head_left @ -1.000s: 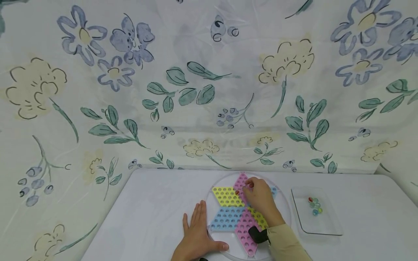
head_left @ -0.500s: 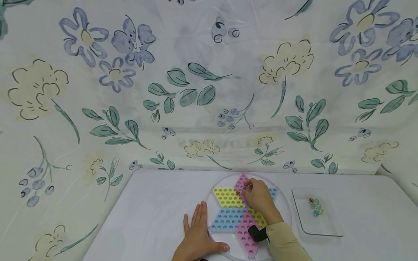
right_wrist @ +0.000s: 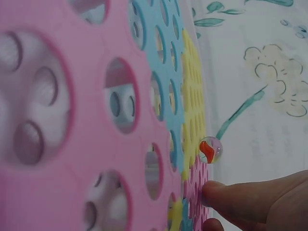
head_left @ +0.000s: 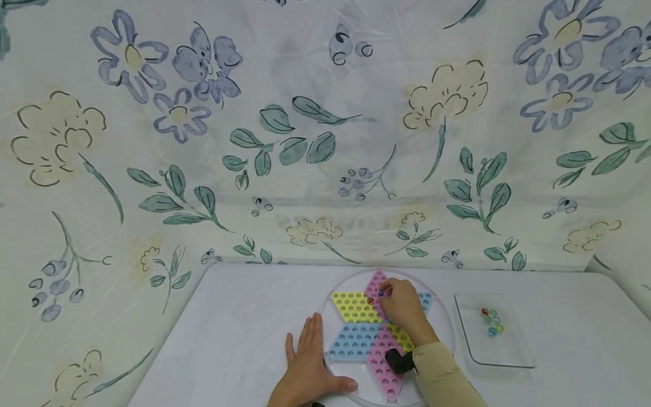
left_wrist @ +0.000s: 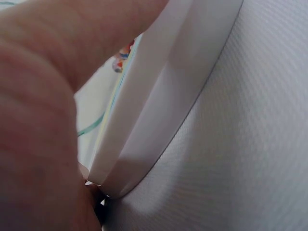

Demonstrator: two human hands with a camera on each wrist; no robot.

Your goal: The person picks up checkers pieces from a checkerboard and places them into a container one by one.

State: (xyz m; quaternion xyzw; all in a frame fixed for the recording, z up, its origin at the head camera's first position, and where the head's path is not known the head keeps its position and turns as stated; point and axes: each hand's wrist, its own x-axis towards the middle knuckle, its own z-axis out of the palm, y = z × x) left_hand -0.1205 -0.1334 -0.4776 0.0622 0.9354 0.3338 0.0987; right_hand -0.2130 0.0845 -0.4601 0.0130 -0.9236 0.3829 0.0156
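A round white Chinese checkers board [head_left: 351, 374] carries a star of pink, yellow and blue sections full of round holes. My left hand [head_left: 307, 364] lies with straight fingers along its left edge, thumb over the near rim; the left wrist view shows the rim close up. My right hand [head_left: 404, 302] reaches over the far pink section [head_left: 377, 278], thumb and forefinger tips on either side of a dark blue marble [head_left: 381, 293]. Beside it, a clear marble with a red-orange swirl [right_wrist: 211, 149] sits in the board. My right fingers [right_wrist: 240, 197] come close to the pink holes.
Right of the board stands a clear shallow tray [head_left: 500, 363] with several glass marbles [head_left: 491, 321], one red, others pale green and blue. The white table [head_left: 244, 316] ends at a flowered cloth [head_left: 315, 169] hanging behind it.
My right fingertips have shifted slightly and the dark blue marble now shows more plainly between them. My left hand, the board and the tray keep their places.
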